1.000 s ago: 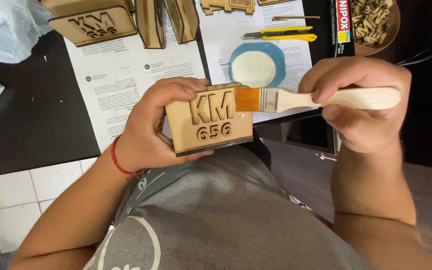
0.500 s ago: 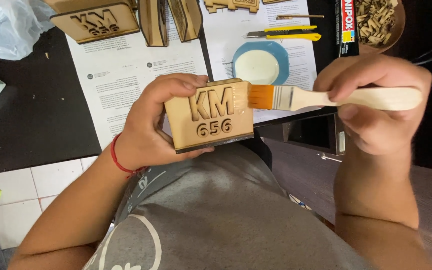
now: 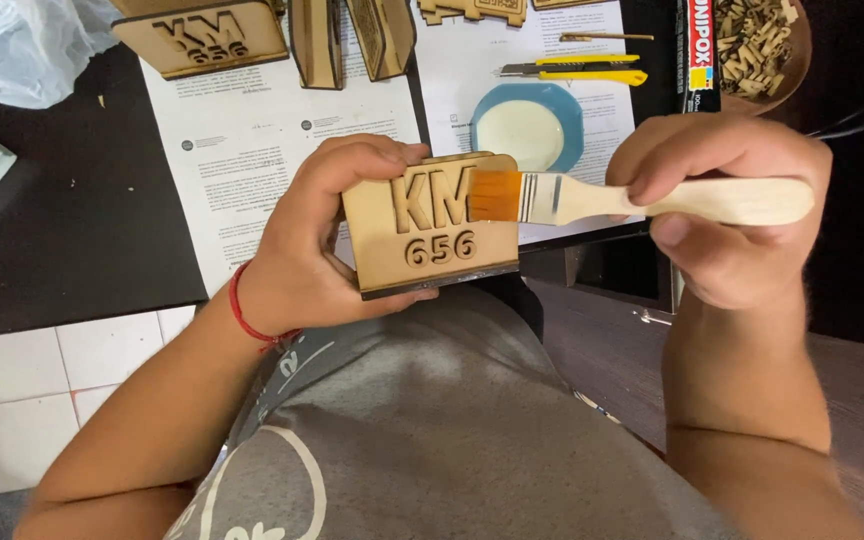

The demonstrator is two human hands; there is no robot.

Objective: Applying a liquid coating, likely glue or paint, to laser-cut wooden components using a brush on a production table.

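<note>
Head view, single moment. Left hand (image 3: 317, 250) wraps the left end of a wooden block (image 3: 432, 225) with raised cut-out characters on its face; thumb lies along the lower edge, fingers curl over the top, so the lettered face stays open toward the camera and nothing covers the work area. The block is held in the air just above the lap, at the centre of the view, tilted slightly with its face up toward the camera. Right hand (image 3: 727, 215) is closed around the pale wooden handle of a flat brush (image 3: 592, 198), gripped well back from the ferrule; the handle runs out toward 3 o'clock and the orange bristles lie on the block's upper right corner, over the last raised character. Judged: the long grip gives reach and keeps the knuckles off the face. At 12 o'clock from the block, on printed paper sheets (image 3: 252, 150), sits a blue dish (image 3: 527, 130) of whitish liquid, near the brush hand. Beyond it lies a yellow utility knife (image 3: 577, 70). At 10 to 11 o'clock a similar block (image 3: 202, 40) and two narrower wooden pieces (image 3: 352, 35) lie on the sheets, well apart from the hands. A bowl of small wooden cut-outs (image 3: 757, 40) is at 1 o'clock.
</note>
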